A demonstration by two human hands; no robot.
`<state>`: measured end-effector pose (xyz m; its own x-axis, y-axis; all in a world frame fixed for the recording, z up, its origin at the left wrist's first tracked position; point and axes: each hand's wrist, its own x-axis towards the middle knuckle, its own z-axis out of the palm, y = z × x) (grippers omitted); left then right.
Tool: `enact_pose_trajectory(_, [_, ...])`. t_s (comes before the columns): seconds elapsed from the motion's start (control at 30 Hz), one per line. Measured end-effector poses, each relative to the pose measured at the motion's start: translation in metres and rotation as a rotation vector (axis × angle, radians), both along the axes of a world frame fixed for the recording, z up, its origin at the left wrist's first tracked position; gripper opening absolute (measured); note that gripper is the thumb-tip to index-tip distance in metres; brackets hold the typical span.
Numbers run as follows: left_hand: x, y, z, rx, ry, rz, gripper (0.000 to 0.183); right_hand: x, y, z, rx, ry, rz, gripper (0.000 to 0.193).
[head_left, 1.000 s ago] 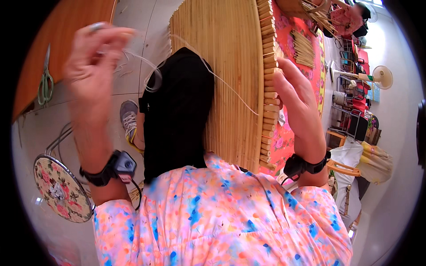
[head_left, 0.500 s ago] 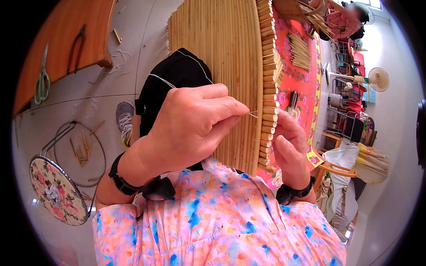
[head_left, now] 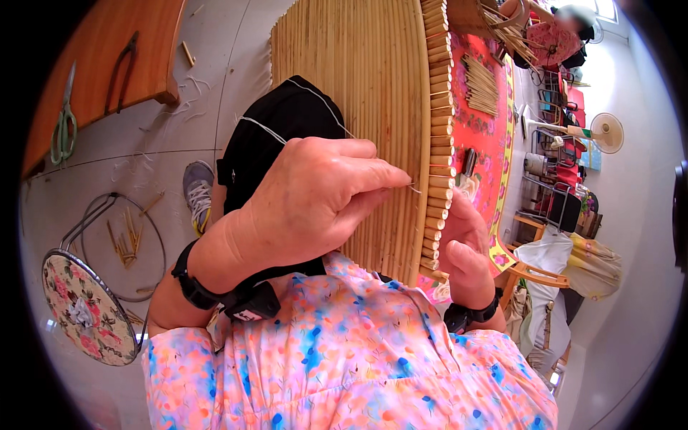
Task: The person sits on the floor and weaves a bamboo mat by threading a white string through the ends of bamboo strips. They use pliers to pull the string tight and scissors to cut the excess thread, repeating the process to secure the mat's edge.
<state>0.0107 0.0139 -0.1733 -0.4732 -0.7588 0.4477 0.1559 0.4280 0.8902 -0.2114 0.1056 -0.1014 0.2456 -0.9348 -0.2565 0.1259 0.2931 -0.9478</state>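
A panel of slim tan sticks (head_left: 373,79) lies across my lap, bordered on its right by a row of short round stick ends (head_left: 438,136). Above its surface my left hand (head_left: 315,190) is closed in a pinch on white thread (head_left: 415,188). A short bit of it pokes past the fingertips, close to the border; whether a needle is there I cannot make out. More thread crosses the black cloth (head_left: 276,136) on my knee. Against the outer side of the border rests my right hand (head_left: 467,240), loosely curled, thumb apart, its fingertips partly hidden behind the stick ends.
At the left, scissors (head_left: 64,132) and pliers (head_left: 127,68) lie on a wooden table (head_left: 107,43). A floral round stool (head_left: 89,308) stands on the floor. Right of the panel, a red floral cloth (head_left: 480,154) bears loose sticks (head_left: 481,86). A white fan (head_left: 606,133) stands beyond.
The left hand has shifted slightly to the right with the thread, staying pinched. The panel appears a little further right in view. The right hand keeps its place along the border.
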Motion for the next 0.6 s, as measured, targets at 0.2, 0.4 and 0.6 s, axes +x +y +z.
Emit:
enact_pose_trajectory(0.2, [0.000,-0.001,0.002,0.005,-0.015,-0.001,0.019,0.004,0.005,0.004,-0.017,0.226,-0.062,0.079])
enact_pose_trajectory(0.4, [0.004,-0.002,0.018,-0.100,-0.245,0.052,0.016,0.004,0.000,0.006,-0.010,0.083,0.033,0.081])
enact_pose_trajectory(0.6, [-0.001,-0.003,0.027,-0.194,-0.347,0.084,0.016,-0.004,0.001,-0.001,-0.035,0.151,0.121,0.082])
